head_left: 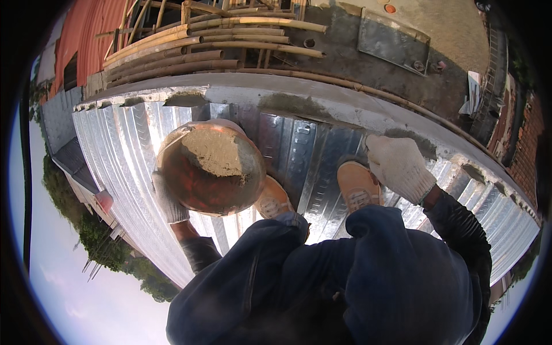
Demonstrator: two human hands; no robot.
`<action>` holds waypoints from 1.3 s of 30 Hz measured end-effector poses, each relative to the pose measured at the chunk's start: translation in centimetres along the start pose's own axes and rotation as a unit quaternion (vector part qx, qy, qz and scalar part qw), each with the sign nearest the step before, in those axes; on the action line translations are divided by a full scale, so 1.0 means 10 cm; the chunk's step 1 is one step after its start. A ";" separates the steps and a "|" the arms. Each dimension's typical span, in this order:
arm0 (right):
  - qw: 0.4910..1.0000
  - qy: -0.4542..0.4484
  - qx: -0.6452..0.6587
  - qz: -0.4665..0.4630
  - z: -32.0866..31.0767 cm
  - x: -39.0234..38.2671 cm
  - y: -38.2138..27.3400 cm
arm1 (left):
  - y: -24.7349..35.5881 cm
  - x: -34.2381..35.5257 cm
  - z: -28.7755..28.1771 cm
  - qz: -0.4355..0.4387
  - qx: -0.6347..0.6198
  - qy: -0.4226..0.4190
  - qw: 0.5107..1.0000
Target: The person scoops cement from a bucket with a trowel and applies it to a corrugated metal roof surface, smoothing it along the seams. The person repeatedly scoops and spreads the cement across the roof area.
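The mortar pan (210, 167) sits at about ten o'clock from the knees, its load of grey mortar (217, 152) heaped toward twelve — the left hand (168, 201) grips its rim from seven o'clock, fingers curled under. The right hand (398, 165), at two o'clock, is well apart from the pan and fisted, perhaps around something unseen, against the ledge (322, 109).

Our work clothes, seen from above

We wear white knitted work gloves on both hands, the left hand (168, 202) and the right hand (398, 165); the right glove has a greenish band at the cuff. Our sleeves are dark, with a ribbed, faintly shiny weave at the forearms. Our trousers are dark blue and loose, dusted with fine grit, and our shoes are tan-orange with pale laces and soles.
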State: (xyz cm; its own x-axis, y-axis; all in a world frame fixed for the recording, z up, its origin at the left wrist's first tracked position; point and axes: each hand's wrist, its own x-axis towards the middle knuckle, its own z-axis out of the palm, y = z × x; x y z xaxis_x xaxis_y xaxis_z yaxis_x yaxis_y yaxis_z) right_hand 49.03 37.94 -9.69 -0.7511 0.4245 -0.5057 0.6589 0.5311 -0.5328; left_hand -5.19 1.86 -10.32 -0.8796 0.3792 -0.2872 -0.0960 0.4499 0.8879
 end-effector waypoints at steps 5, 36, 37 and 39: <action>1.000 -0.007 0.009 0.007 -0.07 -0.18 0.00 | -0.02 -0.02 -0.02 -0.021 0.033 0.025 0.999; 0.876 -0.097 0.445 0.157 0.23 -0.58 -0.04 | 0.11 -0.08 0.10 -0.026 -0.015 -0.024 0.999; 0.881 -0.092 0.439 0.149 0.22 -0.56 -0.06 | 0.11 -0.07 0.07 -0.034 -0.028 -0.027 0.999; 0.882 -0.109 0.438 0.132 0.16 -0.51 -0.08 | 0.11 -0.08 0.06 -0.044 -0.027 -0.023 0.998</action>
State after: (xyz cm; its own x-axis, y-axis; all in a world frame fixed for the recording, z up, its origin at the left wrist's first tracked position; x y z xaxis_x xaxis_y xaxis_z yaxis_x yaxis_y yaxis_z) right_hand 52.41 34.15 -7.78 -0.6027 0.2473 -0.7587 0.6612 -0.3774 -0.6483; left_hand -4.34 2.57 -9.37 -0.8446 0.3777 -0.3795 -0.1977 0.4387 0.8766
